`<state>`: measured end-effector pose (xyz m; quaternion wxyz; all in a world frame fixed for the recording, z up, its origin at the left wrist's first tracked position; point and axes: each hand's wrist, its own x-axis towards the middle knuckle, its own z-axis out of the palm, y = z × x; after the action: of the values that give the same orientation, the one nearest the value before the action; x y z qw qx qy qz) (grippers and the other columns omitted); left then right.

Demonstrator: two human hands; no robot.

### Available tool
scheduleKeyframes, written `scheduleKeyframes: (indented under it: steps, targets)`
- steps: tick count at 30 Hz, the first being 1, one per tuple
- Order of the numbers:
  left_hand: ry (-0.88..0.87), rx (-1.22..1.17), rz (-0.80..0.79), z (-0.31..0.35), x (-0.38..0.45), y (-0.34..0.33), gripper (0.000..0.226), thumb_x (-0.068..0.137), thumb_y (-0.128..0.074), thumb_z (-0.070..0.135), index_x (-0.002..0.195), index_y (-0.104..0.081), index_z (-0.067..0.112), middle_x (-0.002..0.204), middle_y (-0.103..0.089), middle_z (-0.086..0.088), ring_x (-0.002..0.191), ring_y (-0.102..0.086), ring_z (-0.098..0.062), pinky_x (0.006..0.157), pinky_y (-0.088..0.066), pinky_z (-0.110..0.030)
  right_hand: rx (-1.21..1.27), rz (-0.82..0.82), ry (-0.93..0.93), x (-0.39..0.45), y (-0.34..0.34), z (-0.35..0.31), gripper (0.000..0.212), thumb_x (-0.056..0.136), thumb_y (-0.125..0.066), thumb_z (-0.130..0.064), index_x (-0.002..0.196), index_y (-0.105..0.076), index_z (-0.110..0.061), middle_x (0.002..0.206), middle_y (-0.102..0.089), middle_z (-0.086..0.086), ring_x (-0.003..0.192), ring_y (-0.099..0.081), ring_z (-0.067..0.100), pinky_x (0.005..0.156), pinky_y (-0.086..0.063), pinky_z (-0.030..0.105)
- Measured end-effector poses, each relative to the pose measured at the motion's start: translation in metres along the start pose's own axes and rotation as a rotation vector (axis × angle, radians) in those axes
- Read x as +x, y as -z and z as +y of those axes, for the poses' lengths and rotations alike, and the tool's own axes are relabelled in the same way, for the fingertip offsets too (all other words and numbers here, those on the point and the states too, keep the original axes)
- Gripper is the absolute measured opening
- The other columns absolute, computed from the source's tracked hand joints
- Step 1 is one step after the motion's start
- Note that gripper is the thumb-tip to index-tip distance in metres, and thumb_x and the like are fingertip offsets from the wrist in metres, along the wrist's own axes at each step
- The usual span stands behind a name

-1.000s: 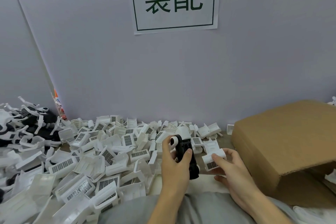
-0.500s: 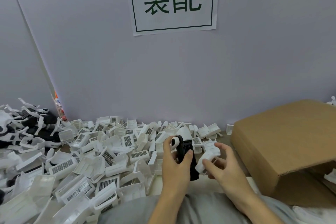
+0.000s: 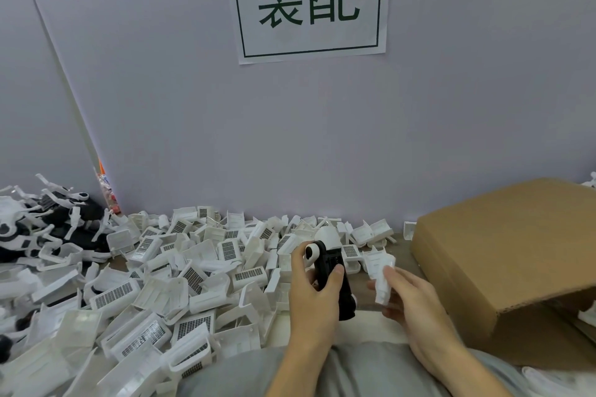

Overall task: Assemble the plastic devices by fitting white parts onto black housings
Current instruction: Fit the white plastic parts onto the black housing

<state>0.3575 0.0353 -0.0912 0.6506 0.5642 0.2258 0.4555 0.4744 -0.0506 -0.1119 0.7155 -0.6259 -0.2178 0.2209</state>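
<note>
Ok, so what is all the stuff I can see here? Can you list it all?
white plastic parts with grilles: too many to count, white, heaped across the table's left and middle
black-and-white assembled pieces: a pile, far left
brown cardboard box: one, right
white paper sign with green characters: one, on the grey wall
black plastic housing: one, black, gripped in the left hand
single white plastic part: one, white, held in the right hand, apart from the housing
left hand: centre
right hand: beside it

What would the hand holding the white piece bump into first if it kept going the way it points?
Probably the black housing: the right hand aims its white part up-left toward it, though depth is unclear.
</note>
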Motion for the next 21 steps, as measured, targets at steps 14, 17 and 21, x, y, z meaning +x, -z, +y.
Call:
scheduleKeyframes:
  steps: [14, 17, 21]
  targets:
    - [-0.041, 0.027, -0.186, -0.003, 0.0, -0.005, 0.051, 0.103, -0.047, -0.001, 0.115, -0.062, 0.046, 0.11, -0.074, -0.005, 0.102, -0.072, -0.025, 0.093, -0.057, -0.043, -0.379, 0.023, 0.504, -0.013, -0.011, 0.0, 0.026, 0.085, -0.074, -0.035, 0.108, -0.063, -0.041, 0.096, -0.071, -0.016, 0.088, -0.068, 0.002, 0.07, -0.052, 0.014]
    - [-0.048, 0.055, -0.206, -0.003, 0.0, -0.006, 0.051, 0.103, -0.046, -0.001, 0.118, -0.062, 0.045, 0.111, -0.074, -0.002, 0.106, -0.071, -0.022, 0.091, -0.057, -0.035, -0.366, 0.027, 0.579, -0.014, -0.011, -0.002, 0.02, 0.085, -0.075, -0.033, 0.099, -0.067, -0.045, 0.093, -0.072, -0.019, 0.082, -0.069, 0.003, 0.067, -0.053, 0.014]
    - [-0.038, 0.083, -0.225, -0.002, -0.002, -0.006, 0.053, 0.105, -0.043, 0.002, 0.116, -0.062, 0.05, 0.112, -0.074, -0.003, 0.106, -0.07, -0.021, 0.09, -0.057, -0.034, -0.364, 0.051, 0.655, -0.017, -0.013, -0.003, 0.017, 0.084, -0.072, -0.039, 0.095, -0.065, -0.049, 0.092, -0.07, -0.02, 0.08, -0.069, 0.005, 0.065, -0.053, 0.016]
